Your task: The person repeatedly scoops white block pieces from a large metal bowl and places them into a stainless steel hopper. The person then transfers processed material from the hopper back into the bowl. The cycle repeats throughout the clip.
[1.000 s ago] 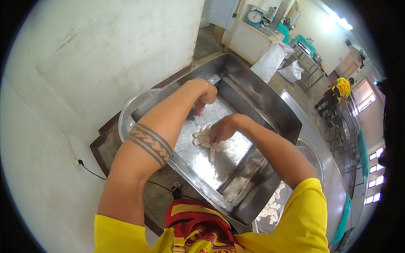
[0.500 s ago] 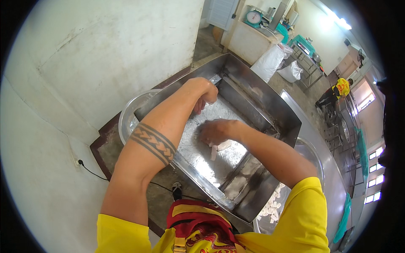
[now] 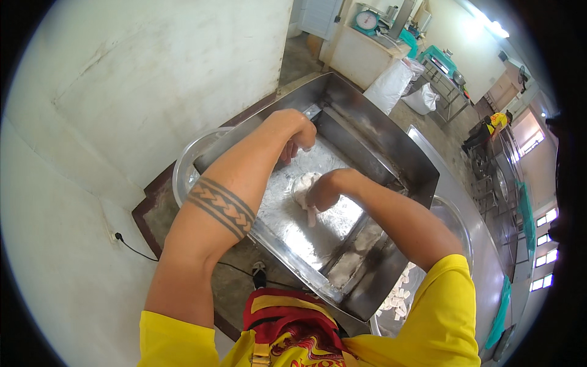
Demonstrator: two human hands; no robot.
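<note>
My left hand (image 3: 299, 140) is bent down at the wrist over the far left part of a square-sided metal pan (image 3: 318, 263) with a shiny floor. Its fingers are curled, and whatever they hold is hidden. Nearer the pan's middle, my right hand (image 3: 324, 191) is closed at the edge of a whitish lump (image 3: 302, 187). A short pale strip (image 3: 312, 217) hangs or lies just under the right fingers. The right fingertips are mostly hidden behind the hand.
A round, clear-looking basin (image 3: 181, 174) stands beyond the pan's left side. Another basin to the right holds several white pieces (image 3: 397, 300). A metal table (image 3: 483, 257) runs along the right. A wall (image 3: 153, 79) stands close left, with a cord (image 3: 137, 252) below. A co-worker (image 3: 496, 123) bends far right.
My right hand has shifted slightly right and turned, so more of the whitish lump shows. My left hand stays nearly in place.
</note>
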